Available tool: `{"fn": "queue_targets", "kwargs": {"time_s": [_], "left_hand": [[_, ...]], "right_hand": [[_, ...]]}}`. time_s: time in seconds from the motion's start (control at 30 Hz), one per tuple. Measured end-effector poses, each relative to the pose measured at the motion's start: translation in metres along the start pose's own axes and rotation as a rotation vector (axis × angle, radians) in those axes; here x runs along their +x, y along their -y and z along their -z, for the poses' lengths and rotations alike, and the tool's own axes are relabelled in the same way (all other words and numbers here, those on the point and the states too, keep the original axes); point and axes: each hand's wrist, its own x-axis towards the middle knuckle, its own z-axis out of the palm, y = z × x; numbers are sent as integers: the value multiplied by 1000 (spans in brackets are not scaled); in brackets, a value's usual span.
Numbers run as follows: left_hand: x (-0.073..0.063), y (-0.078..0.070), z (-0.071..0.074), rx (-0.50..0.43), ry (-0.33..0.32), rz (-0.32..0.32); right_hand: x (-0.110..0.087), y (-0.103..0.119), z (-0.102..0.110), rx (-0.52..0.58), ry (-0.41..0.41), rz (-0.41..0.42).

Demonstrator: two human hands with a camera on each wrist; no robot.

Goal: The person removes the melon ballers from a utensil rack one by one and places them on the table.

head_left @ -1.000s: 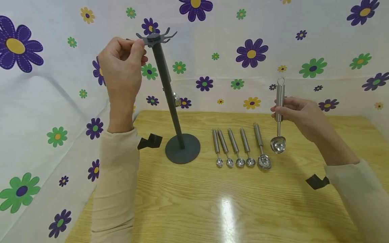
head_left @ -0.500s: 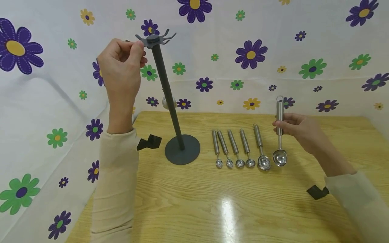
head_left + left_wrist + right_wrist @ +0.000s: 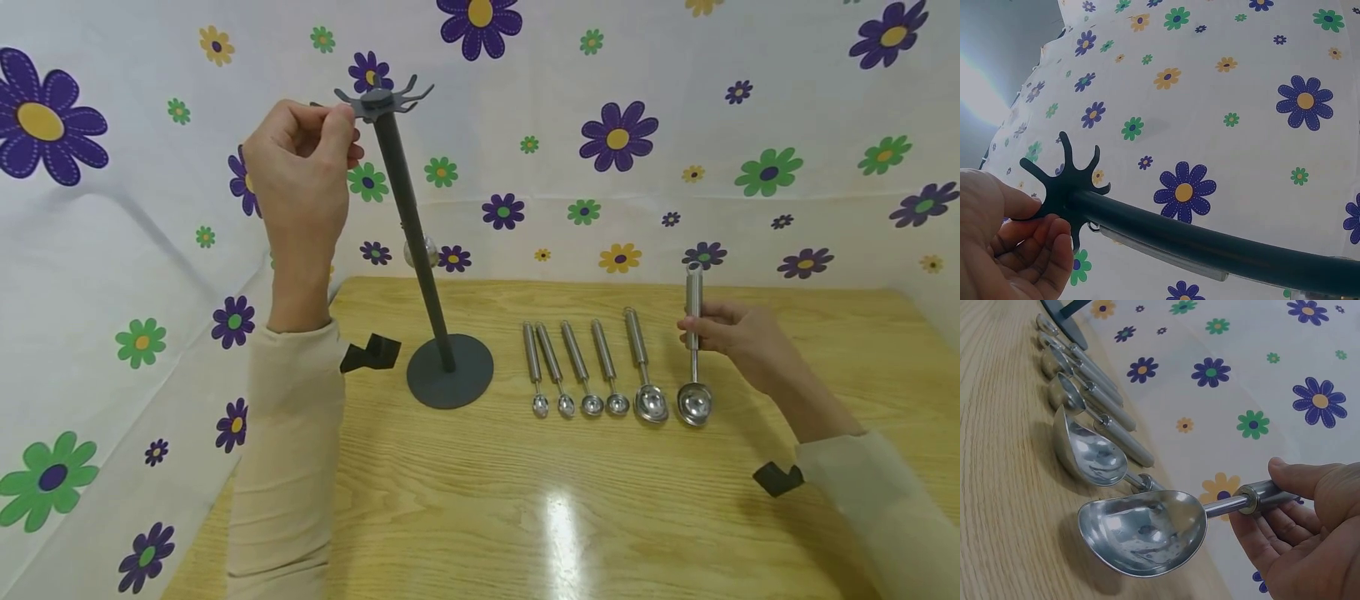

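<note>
At the top of a dark grey rack (image 3: 405, 196), my left hand (image 3: 303, 167) pinches one of its curved hooks between thumb and fingers. The left wrist view shows this hand (image 3: 1019, 240) at the hook crown (image 3: 1063, 187). From that crown a steel scoop (image 3: 1166, 253) hangs by its ring; its bowl (image 3: 422, 252) shows partly behind the pole. My right hand (image 3: 738, 333) holds a large steel scoop (image 3: 694, 308) by the handle, ring end up. Its shiny bowl (image 3: 1147, 534) is close over the table, right of the row of scoops.
Several steel scoops (image 3: 576, 358) lie side by side on the wooden table (image 3: 465, 508), handles pointing away, the largest (image 3: 651, 404) at the right end. The rack's round base (image 3: 450, 387) stands left of them. A flower-patterned cloth (image 3: 525, 75) hangs behind.
My right hand has lowered its scoop toward the table, bowl now level with the row. The hanging scoop has swung from right of the pole to behind it. My left hand stays on the hook.
</note>
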Motion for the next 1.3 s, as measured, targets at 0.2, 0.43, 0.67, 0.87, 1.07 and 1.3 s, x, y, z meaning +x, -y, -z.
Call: {"fn": "queue_targets", "kwargs": {"time_s": [0.2, 0.43, 0.67, 0.87, 1.07, 1.3], "left_hand": [[0, 2, 1, -7, 0, -8], [1, 0, -1, 1, -13, -7], [1, 2, -6, -10, -24, -16], [-2, 5, -8, 45, -36, -115], [-4, 6, -9, 49, -57, -164], [-3, 7, -9, 52, -91, -160]], "right_hand": [[1, -8, -2, 34, 12, -8], [6, -16, -3, -19, 19, -75], [10, -23, -9, 17, -13, -57], [14, -26, -11, -11, -17, -69], [16, -30, -14, 4, -10, -89], [17, -29, -19, -121, -34, -150]]}}
